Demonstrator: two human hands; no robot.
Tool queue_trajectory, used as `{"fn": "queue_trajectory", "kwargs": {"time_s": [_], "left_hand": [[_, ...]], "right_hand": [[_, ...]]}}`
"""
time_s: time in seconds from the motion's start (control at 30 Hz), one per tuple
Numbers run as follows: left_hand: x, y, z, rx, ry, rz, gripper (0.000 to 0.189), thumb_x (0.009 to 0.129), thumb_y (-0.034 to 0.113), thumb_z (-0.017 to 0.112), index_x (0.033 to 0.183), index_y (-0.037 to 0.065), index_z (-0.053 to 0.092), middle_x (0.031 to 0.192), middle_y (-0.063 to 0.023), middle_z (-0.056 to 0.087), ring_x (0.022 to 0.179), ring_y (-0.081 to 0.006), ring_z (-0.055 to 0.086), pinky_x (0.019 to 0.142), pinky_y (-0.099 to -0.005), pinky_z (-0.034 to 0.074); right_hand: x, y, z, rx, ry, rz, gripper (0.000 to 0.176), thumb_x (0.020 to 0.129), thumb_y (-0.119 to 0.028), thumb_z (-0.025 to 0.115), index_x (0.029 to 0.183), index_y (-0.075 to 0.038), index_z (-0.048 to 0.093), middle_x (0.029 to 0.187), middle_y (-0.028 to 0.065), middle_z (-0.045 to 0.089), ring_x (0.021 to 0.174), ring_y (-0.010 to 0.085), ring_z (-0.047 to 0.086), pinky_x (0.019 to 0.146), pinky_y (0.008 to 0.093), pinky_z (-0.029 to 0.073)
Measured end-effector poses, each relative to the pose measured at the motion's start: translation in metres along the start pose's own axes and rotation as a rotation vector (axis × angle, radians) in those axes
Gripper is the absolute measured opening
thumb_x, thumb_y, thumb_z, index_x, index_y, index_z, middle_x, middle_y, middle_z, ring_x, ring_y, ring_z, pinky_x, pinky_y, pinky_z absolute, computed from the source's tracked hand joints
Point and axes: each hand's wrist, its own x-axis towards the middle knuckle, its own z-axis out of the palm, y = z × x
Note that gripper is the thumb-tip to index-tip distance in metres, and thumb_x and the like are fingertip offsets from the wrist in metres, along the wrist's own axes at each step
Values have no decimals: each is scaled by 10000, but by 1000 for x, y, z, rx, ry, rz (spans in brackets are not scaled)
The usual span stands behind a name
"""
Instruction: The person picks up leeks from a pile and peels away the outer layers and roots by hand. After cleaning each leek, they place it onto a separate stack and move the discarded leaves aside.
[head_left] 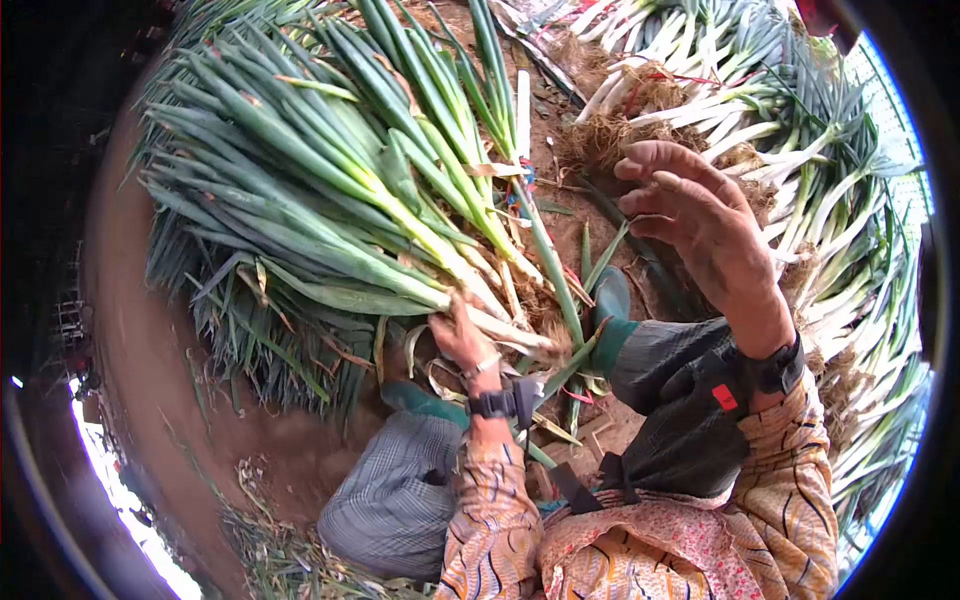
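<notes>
I note the left hand (465, 338) at the root end of the heap (250, 190), its fingers closed around a green onion (425, 290); the right hand (700, 225) is raised well to the right of the heap, fingers loosely curled with nothing in them. The gripped onion lies along the heap's near right side: dark green leaves, paling to a whitish shank that the hand partly hides. Several stalks in the heap carry dry tan sheaths. Well to the right of the heap runs a row of white-shanked onions (805, 205) with brown, matted roots. One boot (612, 297) stands between heap and row, the other boot (425, 401) just below the heap. Loose leaves (570, 370) clutter the ground between the boots; trimmings (300, 560) litter the floor below the heap.
</notes>
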Motion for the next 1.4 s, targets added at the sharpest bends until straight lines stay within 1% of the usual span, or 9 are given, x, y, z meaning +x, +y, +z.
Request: {"fn": "queue_trajectory", "kwargs": {"time_s": [0.37, 0.5, 0.63, 0.73, 0.9, 0.97, 1.1, 1.23, 1.4], "left_hand": [[-144, 115, -23, 372, -352, 441, 290, 856, 111, 599, 1076, -36, 481, 886, -62, 581, 778, -140, 550, 687, -258, 443], [-164, 150, -15, -42, -484, 158, 270, 830, 145, 637, 1016, -23, 538, 871, -61, 609, 726, -110, 553, 682, -237, 437], [-149, 191, -11, 318, -570, 243, 213, 876, 194, 588, 937, -10, 590, 801, -37, 617, 741, -99, 577, 680, -237, 461], [-158, 176, 1, -170, -519, -63, 205, 874, 201, 592, 897, -3, 602, 757, -19, 601, 702, -89, 555, 630, -238, 453], [-126, 98, -39, -103, -238, -393, 128, 852, 107, 586, 919, 3, 618, 860, -46, 609, 705, -108, 527, 612, -255, 432], [-97, 22, -96, 563, -484, -143, 164, 808, 131, 631, 822, -32, 645, 692, -14, 600, 642, -112, 528, 586, -252, 428], [-78, 35, -97, 1336, -398, 452, 360, 805, 83, 620, 1116, -78, 535, 1054, -123, 608, 935, -136, 570, 784, -264, 466], [-121, 148, -7, 304, -625, 386, 366, 800, 18, 599, 1153, -45, 527, 1101, -173, 593, 1000, -195, 576, 841, -311, 461], [-154, 169, 24, 500, -535, 688, 251, 737, 20, 673, 982, -8, 626, 863, -136, 653, 793, -227, 632, 720, -299, 477]], "right_hand": [[-28, 50, 72, -281, -458, 45, 535, 833, -260, 644, 1262, -16, 440, 1177, 85, 519, 1066, 170, 488, 907, 310, 394], [-45, 33, 86, -76, -359, -6, 392, 786, -213, 706, 1108, -29, 582, 984, 13, 619, 885, 87, 538, 818, 260, 437], [-45, 27, 82, 54, -340, -81, 381, 781, -207, 709, 1093, -23, 590, 960, 17, 617, 879, 91, 541, 792, 257, 445], [-44, 26, 76, -55, -315, -97, 343, 790, -223, 698, 1059, -33, 603, 931, 17, 614, 857, 84, 538, 769, 252, 448], [-44, 2, 68, 94, -236, -140, 242, 821, -218, 648, 928, -11, 583, 711, 0, 539, 627, 75, 490, 576, 226, 424], [-35, -2, 58, 141, -208, -171, 206, 840, -199, 620, 888, -6, 566, 687, 16, 531, 591, 87, 481, 536, 228, 409], [-33, -1, 59, 195, -183, -219, 183, 861, -183, 593, 821, -8, 558, 687, 22, 539, 569, 94, 471, 522, 229, 391], [-26, 11, 58, 128, -165, -207, 162, 854, -166, 604, 825, -12, 563, 692, 17, 541, 569, 88, 473, 518, 225, 386], [-24, 16, 59, 86, -85, -192, 206, 854, -217, 604, 833, -20, 548, 694, 16, 517, 612, 104, 457, 568, 244, 382]]}}
